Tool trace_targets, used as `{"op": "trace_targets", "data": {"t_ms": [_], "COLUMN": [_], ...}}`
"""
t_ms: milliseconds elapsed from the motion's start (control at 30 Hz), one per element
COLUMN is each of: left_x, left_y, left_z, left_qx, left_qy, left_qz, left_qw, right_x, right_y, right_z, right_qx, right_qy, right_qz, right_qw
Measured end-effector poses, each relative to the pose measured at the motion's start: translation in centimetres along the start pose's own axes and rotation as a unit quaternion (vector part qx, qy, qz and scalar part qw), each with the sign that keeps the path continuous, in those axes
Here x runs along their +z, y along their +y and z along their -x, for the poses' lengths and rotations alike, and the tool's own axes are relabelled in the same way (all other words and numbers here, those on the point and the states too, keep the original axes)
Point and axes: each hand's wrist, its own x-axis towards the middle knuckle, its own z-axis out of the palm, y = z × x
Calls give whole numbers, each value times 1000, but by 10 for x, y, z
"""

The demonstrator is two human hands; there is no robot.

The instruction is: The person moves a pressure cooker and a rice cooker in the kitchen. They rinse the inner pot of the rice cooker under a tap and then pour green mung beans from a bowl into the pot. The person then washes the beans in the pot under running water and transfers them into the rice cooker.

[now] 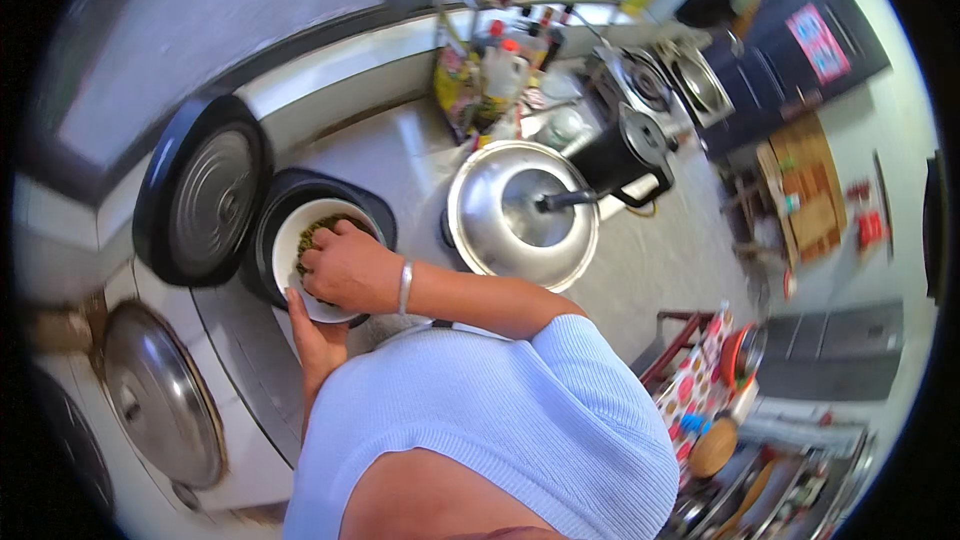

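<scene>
A white bowl point(282, 248) with small green beans or grains point(312, 230) in it is over an open black rice cooker point(378, 208). My left hand point(318, 345) cups the bowl's near side, with the thumb up against its outer wall. My right hand point(350, 268), a silver bangle at its wrist, is inside the bowl. Its fingers curl down into the green grains, and the fingertips are hidden among them. Standing up at the cooker's left is its hinged lid point(205, 190). Whether the bowl rests on the cooker or is held above it I cannot tell.
Right of the cooker stands a pan under a domed steel lid point(490, 230), with a black kettle point(622, 155) behind it. Bottles point(505, 70) crowd the counter's back. A large round lid point(160, 395) lies at the left. A gas stove point(645, 80) is at the far right.
</scene>
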Motion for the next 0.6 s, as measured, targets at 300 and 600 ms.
{"op": "trace_targets", "data": {"t_ms": [300,600], "left_x": [90,235], "left_y": [-106,-343], "left_z": [12,134], "left_qx": [-183,-343], "left_qy": [-234,-306], "left_qz": [-97,-153], "left_qw": [950,875], "right_x": [-53,-97], "right_y": [8,11], "right_z": [197,497], "right_qx": [237,437], "right_qy": [135,210], "right_qz": [-13,102], "right_qw": [962,869]}}
